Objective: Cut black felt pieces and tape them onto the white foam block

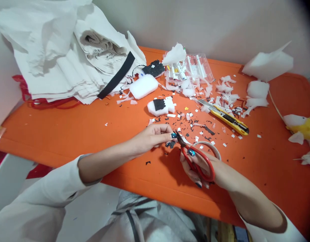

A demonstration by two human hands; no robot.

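Observation:
My right hand [198,168] is closed around red-handled scissors [195,158], blades pointing up-left. My left hand [155,136] pinches a small black scrap [171,144] right at the blade tips, just above the orange table [69,131]. A white tape roll [215,148] lies partly hidden behind my right hand. Black and white snippets are scattered round both hands.
Beyond the hands lie a white foam piece with a black patch [161,107], a white foam block [143,86], a yellow utility knife [228,118] and a clear box of markers [189,69]. Stacked white fabric [66,57] fills the left; foam pieces [267,64] and a yellow-white object [301,127] sit right.

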